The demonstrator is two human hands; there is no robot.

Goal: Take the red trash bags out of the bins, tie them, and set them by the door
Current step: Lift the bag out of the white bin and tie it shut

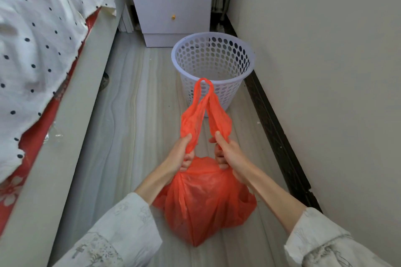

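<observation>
Hanging between both hands over the floor (130, 128), red trash bag (204, 199): left hand (181, 154) and right hand (227, 151) each in closed grip on a handle, white perforated bin (213, 67) just beyond.

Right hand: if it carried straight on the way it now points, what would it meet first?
Probably the white perforated bin. The right hand, gripping a handle of the red bag, points up-frame along the floor toward it; depth is unclear, so it might pass over bare floor first.
</observation>
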